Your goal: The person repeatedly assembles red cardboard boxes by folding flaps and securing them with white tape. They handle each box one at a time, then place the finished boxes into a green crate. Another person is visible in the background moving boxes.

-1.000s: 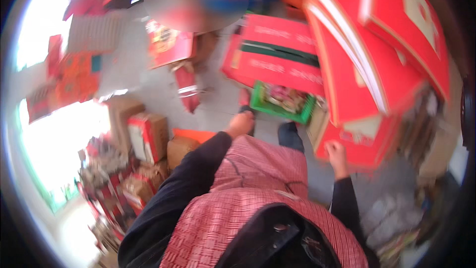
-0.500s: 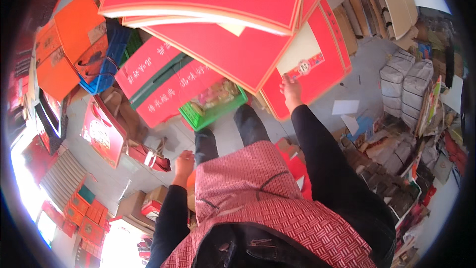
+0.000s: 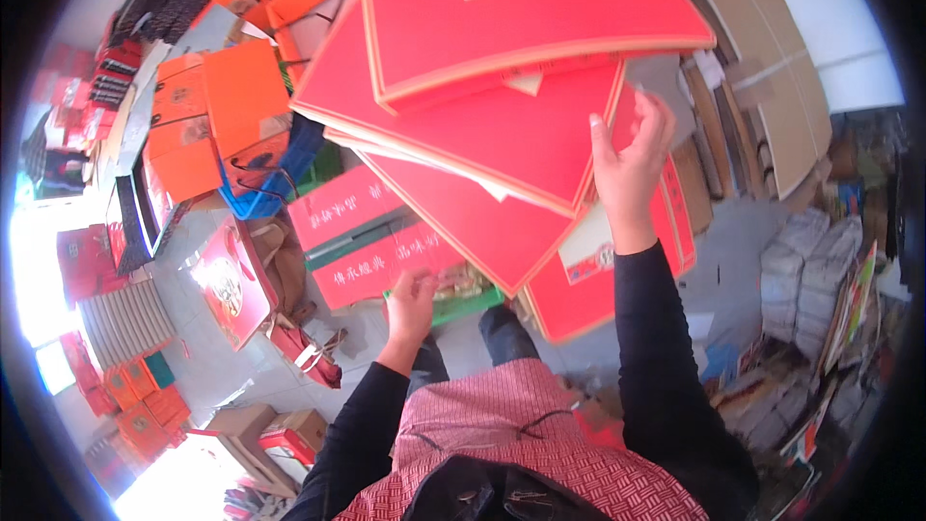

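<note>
A leaning stack of large flat red cardboard sheets (image 3: 482,125) with tan edges fills the upper middle of the view. My right hand (image 3: 629,159) is raised against the right side of that stack, fingers spread on a red sheet. My left hand (image 3: 413,304) is lower, fingers curled near the bottom corner of the sheets, just above a green crate (image 3: 463,301) of small items. Whether the left hand grips anything is unclear. Under the sheets lies a red box with a green stripe (image 3: 371,241).
Orange gift boxes (image 3: 217,116) and a blue crate (image 3: 275,188) stand at the upper left. A red bag-shaped box (image 3: 227,280) sits on the grey floor at left. Brown flat cardboard (image 3: 743,68) leans at upper right, and white bundles (image 3: 810,270) lie at right.
The view has swung round and closer to the red sheets. My right hand has risen higher along the stack, and my left hand has come up toward the sheets' lower corner.
</note>
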`<state>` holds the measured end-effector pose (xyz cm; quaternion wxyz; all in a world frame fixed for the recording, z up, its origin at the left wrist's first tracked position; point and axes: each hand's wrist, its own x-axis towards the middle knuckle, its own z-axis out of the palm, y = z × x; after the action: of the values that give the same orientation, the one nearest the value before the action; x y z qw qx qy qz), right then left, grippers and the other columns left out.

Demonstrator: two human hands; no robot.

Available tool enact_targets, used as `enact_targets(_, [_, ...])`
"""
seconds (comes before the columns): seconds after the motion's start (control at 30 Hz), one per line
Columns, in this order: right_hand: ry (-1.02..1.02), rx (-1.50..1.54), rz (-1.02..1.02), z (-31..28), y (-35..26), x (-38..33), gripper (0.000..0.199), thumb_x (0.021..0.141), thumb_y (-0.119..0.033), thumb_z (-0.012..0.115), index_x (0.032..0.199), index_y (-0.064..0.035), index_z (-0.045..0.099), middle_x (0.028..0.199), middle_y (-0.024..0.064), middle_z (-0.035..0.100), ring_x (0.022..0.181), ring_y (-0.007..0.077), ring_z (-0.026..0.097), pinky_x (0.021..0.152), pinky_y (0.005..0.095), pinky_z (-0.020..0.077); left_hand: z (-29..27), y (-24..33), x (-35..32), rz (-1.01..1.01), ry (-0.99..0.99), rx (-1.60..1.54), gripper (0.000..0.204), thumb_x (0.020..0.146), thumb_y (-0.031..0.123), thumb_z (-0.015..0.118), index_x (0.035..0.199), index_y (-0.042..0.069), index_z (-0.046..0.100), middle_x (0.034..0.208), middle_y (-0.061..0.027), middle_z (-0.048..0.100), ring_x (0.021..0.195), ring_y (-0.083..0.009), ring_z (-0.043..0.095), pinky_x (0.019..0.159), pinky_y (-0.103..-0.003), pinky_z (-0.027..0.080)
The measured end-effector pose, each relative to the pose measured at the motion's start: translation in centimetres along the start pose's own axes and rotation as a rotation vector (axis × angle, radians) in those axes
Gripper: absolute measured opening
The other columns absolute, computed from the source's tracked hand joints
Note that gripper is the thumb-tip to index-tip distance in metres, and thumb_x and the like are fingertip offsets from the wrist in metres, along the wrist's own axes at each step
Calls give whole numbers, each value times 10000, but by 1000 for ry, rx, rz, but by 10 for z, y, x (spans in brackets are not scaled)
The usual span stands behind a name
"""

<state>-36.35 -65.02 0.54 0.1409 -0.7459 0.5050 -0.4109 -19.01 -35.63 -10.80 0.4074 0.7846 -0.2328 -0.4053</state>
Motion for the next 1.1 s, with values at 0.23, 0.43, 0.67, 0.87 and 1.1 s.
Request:
enact_targets(0.23, [-328, -564, -893, 64, -51, 83, 477, 829, -93, 497, 1287, -27, 379, 1353, 152, 359, 1267, 319, 331, 1021, 563, 237, -26, 120, 35, 31, 71, -357, 176, 886, 58, 457, 1021, -24, 536, 989, -107, 597, 763, -185, 623, 685, -285, 517])
enact_targets(0.43, [-290, -458, -1044, 41, -67, 46, 357, 821, -189, 490, 1138, -25, 500, 1202, 207, 479, 1137, 350, 458, 950, 566, 327, -52, 127, 22, -60, 107, -715, 313, 925, 269, 447, 1091, 8, 503, 1094, -125, 550, 908, -247, 597, 749, -356, 506])
enact_targets(0.67, [-311, -274, -436, -113, -64, 11, 800, 730, -397, 698, 1286, 35, 317, 1335, 247, 323, 1257, 388, 298, 1037, 491, 235, -115, 118, 5, -46, -157, -603, 548, 893, 483, 440, 1323, 163, 328, 1233, -42, 473, 1027, -214, 528, 783, -372, 467])
enact_targets(0.87, [-854, 744, 846, -125, 123, -3, 537, 868, -202, 573, 1309, 10, 352, 1259, 125, 471, 1149, 221, 458, 965, 349, 363, -60, 85, 8, -56, 108, -631, 442, 825, 202, 651, 1167, -4, 464, 1045, -65, 584, 937, -120, 572, 783, -264, 487])
enact_targets(1.1, [-1052, 723, 557, -159, -41, -25, 538, 783, -70, 606, 1267, 34, 398, 1179, 106, 520, 1064, 201, 503, 914, 329, 391, -116, -11, -65, -198, 230, -920, 417, 860, 317, 593, 1109, -13, 536, 995, -69, 608, 876, -120, 587, 759, -265, 488])
